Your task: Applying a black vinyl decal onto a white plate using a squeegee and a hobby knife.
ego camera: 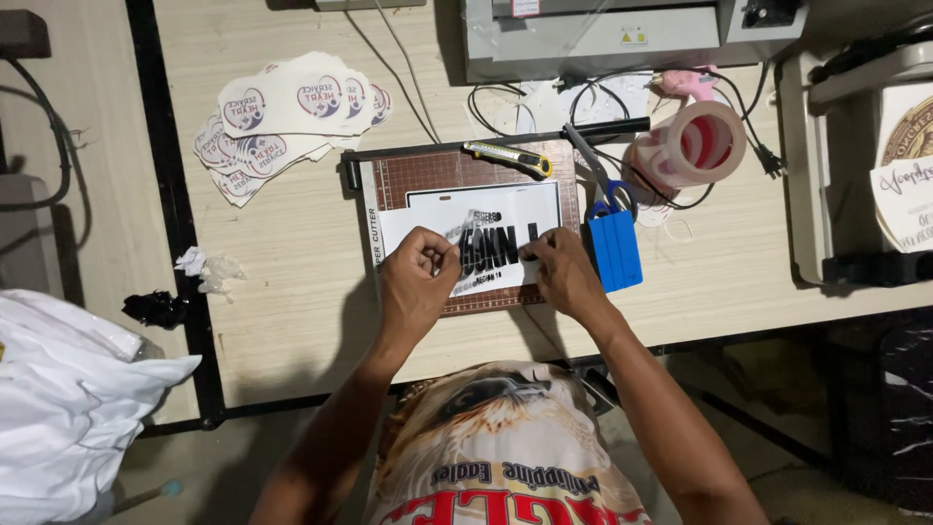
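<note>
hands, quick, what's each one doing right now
Left hand: fingers closed, pinching the clear film on the white plate.
Right hand: fingers bent, pressing the film's other end; a firm grip cannot be told.

Single view, from a camera worn on the person's head, aimed almost straight down over the pale wood-grain counter (292, 292). The person's own chest fills the bottom edge, and both forearms run up from it into the frame. The lens sits close enough that the brown gridded paper-cutter board (457, 175) lies at centre. The grey machine housing (603, 34) marks the far top edge; bare floor shows at left and lower right.
</note>
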